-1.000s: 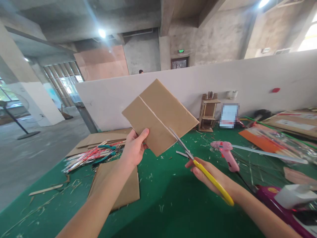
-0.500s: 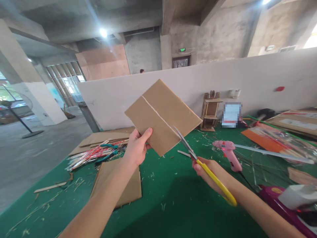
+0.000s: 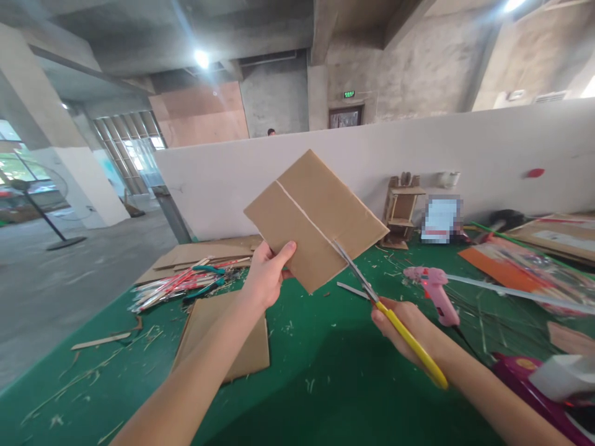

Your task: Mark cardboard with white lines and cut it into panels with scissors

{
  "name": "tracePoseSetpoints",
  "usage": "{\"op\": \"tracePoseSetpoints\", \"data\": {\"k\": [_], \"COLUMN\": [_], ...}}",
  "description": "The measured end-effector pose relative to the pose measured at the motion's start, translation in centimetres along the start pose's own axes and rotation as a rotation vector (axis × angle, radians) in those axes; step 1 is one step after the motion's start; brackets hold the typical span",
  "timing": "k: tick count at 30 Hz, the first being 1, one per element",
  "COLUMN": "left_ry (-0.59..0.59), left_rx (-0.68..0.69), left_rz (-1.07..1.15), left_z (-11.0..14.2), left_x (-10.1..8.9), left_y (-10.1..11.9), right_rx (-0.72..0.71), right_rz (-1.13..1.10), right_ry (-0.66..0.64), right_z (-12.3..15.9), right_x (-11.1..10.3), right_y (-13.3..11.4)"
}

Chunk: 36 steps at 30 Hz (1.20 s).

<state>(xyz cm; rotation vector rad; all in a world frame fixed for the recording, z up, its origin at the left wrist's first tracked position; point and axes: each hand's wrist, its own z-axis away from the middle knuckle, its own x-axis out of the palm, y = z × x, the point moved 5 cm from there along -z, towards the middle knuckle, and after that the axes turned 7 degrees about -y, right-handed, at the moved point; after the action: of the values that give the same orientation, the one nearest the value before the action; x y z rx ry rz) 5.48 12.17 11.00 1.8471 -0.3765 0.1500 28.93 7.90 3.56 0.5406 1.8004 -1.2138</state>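
Note:
My left hand (image 3: 269,272) pinches the lower left edge of a square piece of cardboard (image 3: 320,210), thumb on its near face, holding it tilted above the table. A pale line crosses the cardboard from its upper left edge toward its lower right edge. My right hand (image 3: 404,328) grips yellow-handled scissors (image 3: 404,337). Their blades point up and left, and one blade lies over the cardboard's face close to the lower end of the line; the other is hardly visible there. Another cardboard square (image 3: 246,347) lies on the table under my left forearm.
A pink hot glue gun (image 3: 439,294) rests on the green table (image 3: 325,384) at right, near a purple device (image 3: 525,378). Packaged sticks and teal-handled pliers (image 3: 209,269) lie left. A small cardboard shelf (image 3: 400,210) stands before the white partition (image 3: 214,186).
The whole view has shifted slightly, so things appear a little further right. The scissors stay at the cardboard's lower right edge, and both hands keep their grip.

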Motion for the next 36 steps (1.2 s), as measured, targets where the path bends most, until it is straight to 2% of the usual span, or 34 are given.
{"op": "tracePoseSetpoints", "data": {"k": [3, 5, 18, 21, 28, 36], "left_ry": [-0.023, -0.030, -0.087, -0.091, -0.142, -0.142], "left_rx": [0.012, 0.015, 0.023, 0.008, 0.012, 0.006], "left_rz": [-0.034, -0.058, -0.050, -0.047, -0.084, -0.111], "left_z": [0.0, 0.1, 0.3, 0.3, 0.3, 0.5], "left_x": [0.0, 0.1, 0.7, 0.7, 0.9, 1.2], "left_y": [0.1, 0.0, -0.7, -0.9, -0.4, -0.5], "right_rx": [-0.105, -0.118, 0.052, 0.043, -0.091, 0.035], "right_rz": [0.031, 0.031, 0.038, 0.079, 0.183, 0.123], "right_ry": [0.017, 0.036, 0.034, 0.034, 0.002, 0.028], "right_z": [0.3, 0.5, 0.1, 0.0, 0.3, 0.1], "right_x": [-0.1, -0.1, -0.5, -0.6, -0.1, -0.5], "right_y": [-0.1, 0.0, 0.4, 0.7, 1.0, 0.5]}}
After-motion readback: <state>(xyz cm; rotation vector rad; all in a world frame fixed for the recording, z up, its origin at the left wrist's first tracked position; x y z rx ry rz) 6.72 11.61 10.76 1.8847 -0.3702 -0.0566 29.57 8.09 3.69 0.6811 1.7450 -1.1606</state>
